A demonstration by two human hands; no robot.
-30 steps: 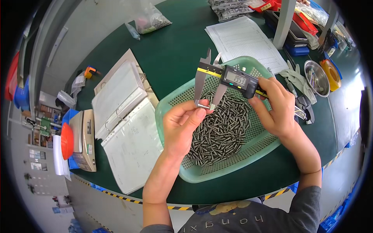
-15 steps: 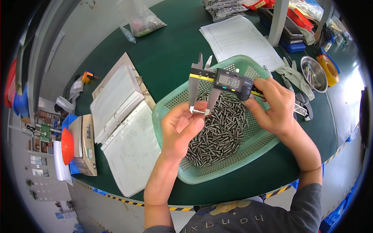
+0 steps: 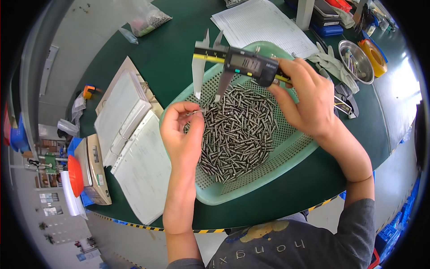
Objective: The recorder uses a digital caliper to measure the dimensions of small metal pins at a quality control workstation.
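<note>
My right hand [image 3: 309, 98] grips a digital caliper [image 3: 270, 71] by its display end, thumb below and fingers on top. The caliper's jaws are parted and hang over the left side of a pale green perforated basket [image 3: 228, 197]. Just below the jaw tips, my left hand [image 3: 181, 134] pinches a small metal pin [image 3: 196, 112] between thumb and forefinger. That pin is apart from the jaws and partly covered by the fingers. A heap of similar dark metal pins [image 3: 237, 134], thin and short, lies in the basket.
Left of the basket lies an open ring binder [image 3: 143, 170], with a weighing scale [image 3: 92, 168] beyond it. Printed sheets [image 3: 264, 27] rest behind the basket. At the right are a white glove [image 3: 333, 67], a metal bowl [image 3: 365, 74] and a tape roll [image 3: 374, 58].
The pin has come out from between the caliper jaws. My left hand has drawn it down and left, while the caliper has shifted up and left, its jaws slightly closer together.
</note>
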